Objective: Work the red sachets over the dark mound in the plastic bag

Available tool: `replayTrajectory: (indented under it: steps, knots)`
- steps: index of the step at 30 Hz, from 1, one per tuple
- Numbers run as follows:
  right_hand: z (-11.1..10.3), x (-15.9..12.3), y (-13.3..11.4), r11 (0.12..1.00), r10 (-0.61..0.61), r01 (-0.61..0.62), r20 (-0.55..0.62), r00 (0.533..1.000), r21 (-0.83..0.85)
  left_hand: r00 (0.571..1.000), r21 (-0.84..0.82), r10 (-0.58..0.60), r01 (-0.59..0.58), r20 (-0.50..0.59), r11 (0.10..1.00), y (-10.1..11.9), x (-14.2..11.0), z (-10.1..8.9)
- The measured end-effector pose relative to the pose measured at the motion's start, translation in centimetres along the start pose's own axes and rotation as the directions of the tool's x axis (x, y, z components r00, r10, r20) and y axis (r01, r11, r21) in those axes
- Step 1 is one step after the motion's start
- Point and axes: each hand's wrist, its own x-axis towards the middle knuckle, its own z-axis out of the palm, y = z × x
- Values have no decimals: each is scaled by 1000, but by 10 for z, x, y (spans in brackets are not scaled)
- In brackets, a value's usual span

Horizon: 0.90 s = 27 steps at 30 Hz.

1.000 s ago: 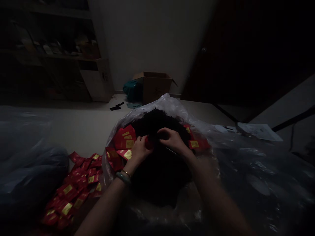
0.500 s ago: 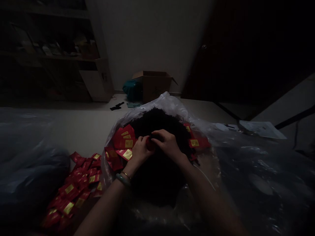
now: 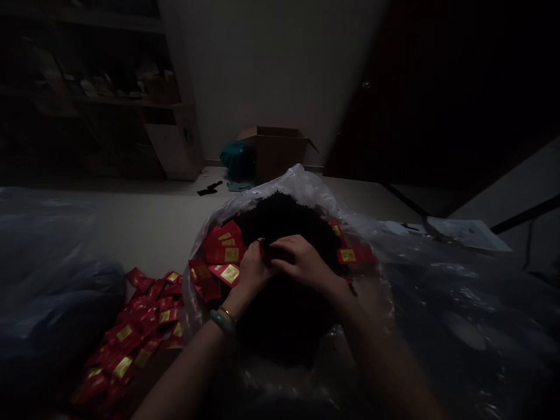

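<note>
A big clear plastic bag [image 3: 301,178] stands before me, filled with a heap of dark, crumbly loose material [image 3: 280,213]. Over the heap my left hand [image 3: 254,267] is closed around a small red packet, now mostly hidden by the fingers. My right hand [image 3: 301,259] touches it from the right, thumb and fingers curved together over the packet's top; what they pinch is too dark to make out. Flat red packets with gold labels [image 3: 225,245] lie inside the bag's left edge. More red packets [image 3: 356,255] lie at its right edge.
Many plump red packets [image 3: 135,326] are piled at the lower left, beside a clear plastic-covered bulk [image 3: 52,280]. Plastic sheeting [image 3: 464,309] spreads on the right. An open cardboard box [image 3: 280,154] and a teal bag [image 3: 237,160] stand by the wall. Shelves are at the left.
My right hand has shifted slightly, its fingers now curving more over the left hand. The red packet, visible before in my left hand, is now mostly covered. The view has moved slightly.
</note>
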Motion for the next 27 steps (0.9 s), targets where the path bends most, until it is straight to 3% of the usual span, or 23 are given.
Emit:
replayTrajectory:
  steps: [3, 5, 7, 10, 13, 16, 19, 23, 27]
  knots:
    - [7, -1, 6, 980, 57, -26, 153, 987, -199, 997, -66, -31, 35, 65, 997, 3, -3, 2]
    - [9, -2, 12, 968, 120, -70, 200, 972, -241, 991, -95, -13, 26, 135, 995, 6, -3, -1]
    - [8, -3, 18, 971, 142, -93, 217, 966, -219, 982, -83, 73, -59, 177, 995, 9, -2, -7]
    - [3, -4, 25, 989, 110, -85, 217, 970, -124, 964, 28, 194, -202, 180, 979, 9, 2, -17]
    - [-2, -3, 27, 994, 102, -92, 178, 979, -62, 956, 132, 239, -262, 167, 956, 8, 7, -25]
    - [-7, -2, 24, 976, 185, -162, 169, 968, -144, 937, 228, 272, -320, 219, 919, 8, 10, -30]
    - [-14, 0, 15, 915, 309, -226, 222, 925, -333, 931, 368, 244, -334, 271, 868, 12, 12, -36]
    - [-15, 2, 2, 845, 322, -146, 271, 907, -515, 902, 464, 240, -396, 360, 792, 20, 15, -47]
    - [-2, 2, -10, 808, 265, -26, 324, 908, -588, 862, 520, 134, -412, 489, 748, 29, 16, -55]
